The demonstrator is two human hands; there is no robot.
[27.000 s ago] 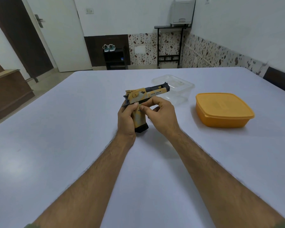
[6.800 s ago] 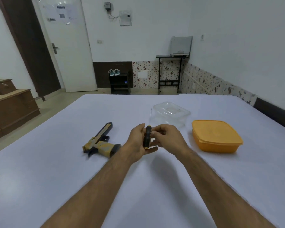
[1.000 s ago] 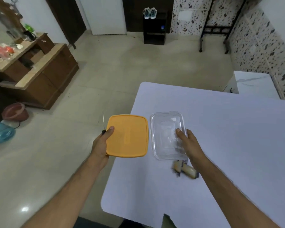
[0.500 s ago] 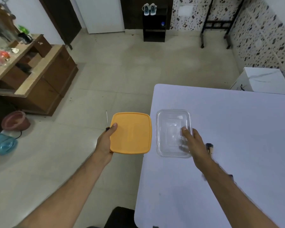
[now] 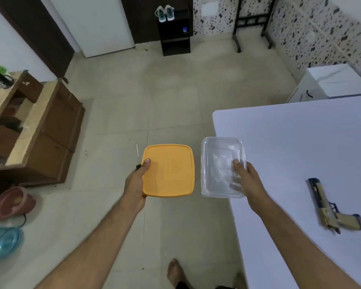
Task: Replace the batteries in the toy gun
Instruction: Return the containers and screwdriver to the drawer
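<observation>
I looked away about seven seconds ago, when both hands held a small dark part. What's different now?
The dark part is gone. The left hand now holds the orange container and a screwdriver, the right hand the clear container, both carried off the table. The toy gun still lies there.

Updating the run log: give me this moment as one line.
left hand: orange container plus screwdriver | right hand: clear container | toy gun: on table

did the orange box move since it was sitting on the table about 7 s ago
Yes. The orange box has left the white table; the left hand holds it over the floor.
</observation>
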